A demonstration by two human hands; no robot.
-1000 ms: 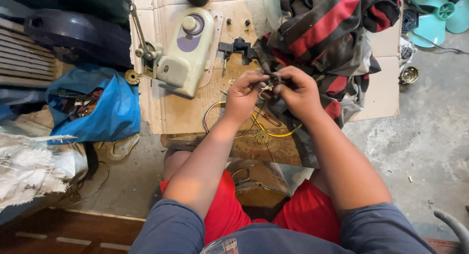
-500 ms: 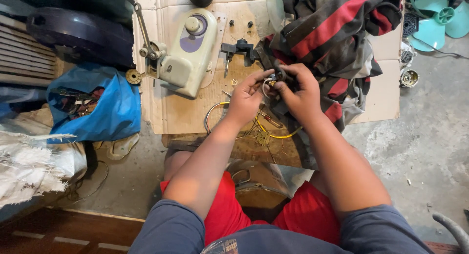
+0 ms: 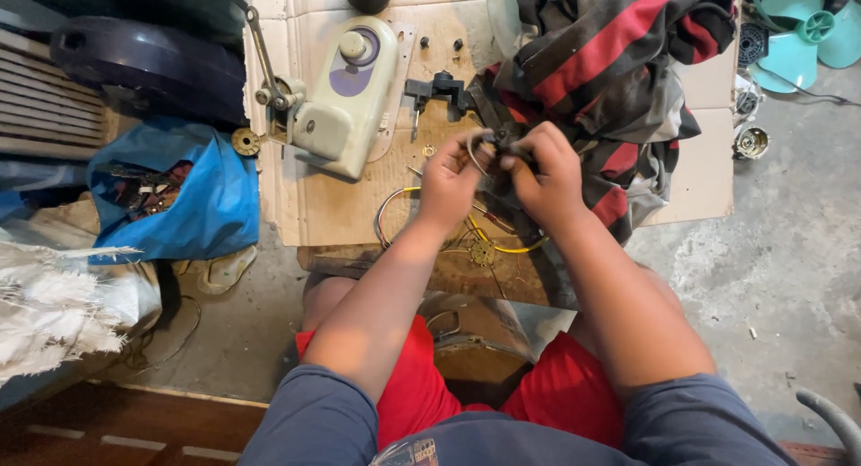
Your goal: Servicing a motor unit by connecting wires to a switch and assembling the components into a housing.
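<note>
A sheet of cardboard (image 3: 341,215) is spread over the concrete floor (image 3: 771,278), and most of the work is laid out on it. To the left, a dark purple housing (image 3: 134,67) is seen beside a grey ribbed panel (image 3: 36,107). Over the right side of the cardboard a red, black and grey striped cloth (image 3: 619,62) is heaped. A blue bag (image 3: 197,206) holding tools is set against the cardboard's left edge, with a white torn sack (image 3: 54,304) below it. Teal fan blades (image 3: 794,49) are lying at the upper right.

A cream motor casing (image 3: 345,98) with a round knob is placed on the cardboard, well left of the hands. A black bracket (image 3: 439,87) is found just above the hands. Yellow wires (image 3: 502,242) are looped under the wrists.

The left hand (image 3: 448,179) and the right hand (image 3: 547,174) are brought together over the cardboard's middle, touching the edge of the cloth. Both are closed, fingertips pinched on a small dark part (image 3: 502,143) held between them; its exact form cannot be told, since it is mostly covered by fingers.
</note>
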